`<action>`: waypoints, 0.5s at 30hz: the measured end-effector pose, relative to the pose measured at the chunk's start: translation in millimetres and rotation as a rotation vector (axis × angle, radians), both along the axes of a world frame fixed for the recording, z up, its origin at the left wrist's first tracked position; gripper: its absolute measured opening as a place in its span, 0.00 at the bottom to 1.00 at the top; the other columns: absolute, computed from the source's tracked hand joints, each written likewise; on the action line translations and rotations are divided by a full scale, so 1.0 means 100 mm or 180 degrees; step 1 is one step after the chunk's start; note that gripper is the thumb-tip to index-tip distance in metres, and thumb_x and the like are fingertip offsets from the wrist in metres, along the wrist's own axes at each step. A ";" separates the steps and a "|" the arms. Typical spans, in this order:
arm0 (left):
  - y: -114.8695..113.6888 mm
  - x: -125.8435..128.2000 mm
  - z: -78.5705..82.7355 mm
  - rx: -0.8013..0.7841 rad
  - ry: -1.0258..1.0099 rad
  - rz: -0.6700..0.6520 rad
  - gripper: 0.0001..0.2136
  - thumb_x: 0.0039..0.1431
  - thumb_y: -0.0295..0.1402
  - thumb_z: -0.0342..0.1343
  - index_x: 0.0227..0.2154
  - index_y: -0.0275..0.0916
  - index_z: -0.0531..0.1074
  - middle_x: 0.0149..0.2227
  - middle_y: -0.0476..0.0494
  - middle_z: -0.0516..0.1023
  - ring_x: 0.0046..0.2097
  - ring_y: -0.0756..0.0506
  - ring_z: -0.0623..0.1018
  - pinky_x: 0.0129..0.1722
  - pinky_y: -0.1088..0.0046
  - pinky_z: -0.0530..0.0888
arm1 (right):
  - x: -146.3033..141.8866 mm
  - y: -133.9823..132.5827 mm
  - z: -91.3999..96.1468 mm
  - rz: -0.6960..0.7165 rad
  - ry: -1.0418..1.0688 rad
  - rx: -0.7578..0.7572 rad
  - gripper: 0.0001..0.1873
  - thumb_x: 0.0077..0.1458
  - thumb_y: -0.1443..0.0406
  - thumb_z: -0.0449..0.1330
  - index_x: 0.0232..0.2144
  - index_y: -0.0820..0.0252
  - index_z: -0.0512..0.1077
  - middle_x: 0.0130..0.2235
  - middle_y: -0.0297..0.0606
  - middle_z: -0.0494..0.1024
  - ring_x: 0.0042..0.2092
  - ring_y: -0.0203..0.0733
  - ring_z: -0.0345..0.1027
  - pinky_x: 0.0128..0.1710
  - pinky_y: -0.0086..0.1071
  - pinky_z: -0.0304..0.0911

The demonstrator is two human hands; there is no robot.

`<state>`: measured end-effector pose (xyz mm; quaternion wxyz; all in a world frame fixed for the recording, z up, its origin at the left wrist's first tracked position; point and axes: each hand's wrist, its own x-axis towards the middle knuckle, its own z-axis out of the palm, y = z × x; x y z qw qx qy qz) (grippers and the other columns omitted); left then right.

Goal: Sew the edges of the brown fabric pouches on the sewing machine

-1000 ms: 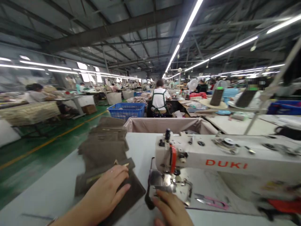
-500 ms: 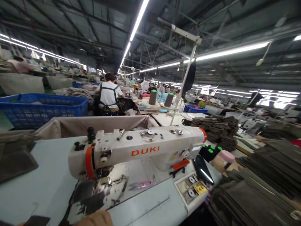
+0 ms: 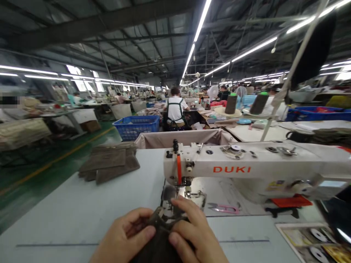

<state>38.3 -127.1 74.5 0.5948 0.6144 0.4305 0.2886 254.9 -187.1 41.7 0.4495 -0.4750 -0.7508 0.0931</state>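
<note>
My left hand [image 3: 128,235] and my right hand [image 3: 193,233] both pinch the top edge of a dark brown fabric piece [image 3: 160,244] at the near edge of the table. They hold it just in front of the needle area [image 3: 188,188] of a white DUKI sewing machine [image 3: 246,170]. A pile of similar brown fabric pieces [image 3: 109,162] lies on the table to the far left.
Pink thread snips [image 3: 223,209] lie on the machine bed. A tray of bobbins [image 3: 315,237] sits at the near right. A beige cloth bin [image 3: 181,138] hangs behind the table, a blue basket [image 3: 137,128] beyond. A person in an apron [image 3: 175,113] works further back.
The view swung right and came back to the machine. My hands, one on the fabric pile and one at the needle plate before, now meet on a single fabric piece before the needle.
</note>
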 end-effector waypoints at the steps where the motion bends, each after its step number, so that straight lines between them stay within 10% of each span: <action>1: -0.05 0.07 0.06 -0.0155 -0.0228 0.0092 0.19 0.48 0.47 0.67 0.40 0.41 0.78 0.39 0.42 0.80 0.42 0.38 0.79 0.44 0.65 0.75 | 0.05 -0.02 0.08 0.0113 -0.0101 -0.0007 0.05 0.60 0.64 0.58 0.35 0.52 0.75 0.55 0.39 0.73 0.58 0.50 0.64 0.60 0.48 0.59; 6: -0.20 0.20 0.16 -0.0457 -0.0689 0.0381 0.17 0.45 0.44 0.71 0.33 0.38 0.78 0.33 0.42 0.79 0.36 0.43 0.77 0.37 0.71 0.73 | 0.09 -0.11 0.23 -0.0034 0.0290 -0.0346 0.05 0.59 0.64 0.59 0.34 0.51 0.76 0.41 0.36 0.80 0.42 0.40 0.75 0.43 0.29 0.72; 15: -0.25 0.25 0.14 -0.0354 -0.0791 0.0391 0.16 0.47 0.44 0.69 0.33 0.38 0.78 0.32 0.42 0.78 0.36 0.41 0.76 0.37 0.68 0.73 | -0.01 -0.16 0.20 -0.0142 0.0815 -0.0572 0.06 0.57 0.64 0.59 0.27 0.53 0.72 0.34 0.34 0.78 0.36 0.39 0.73 0.37 0.29 0.71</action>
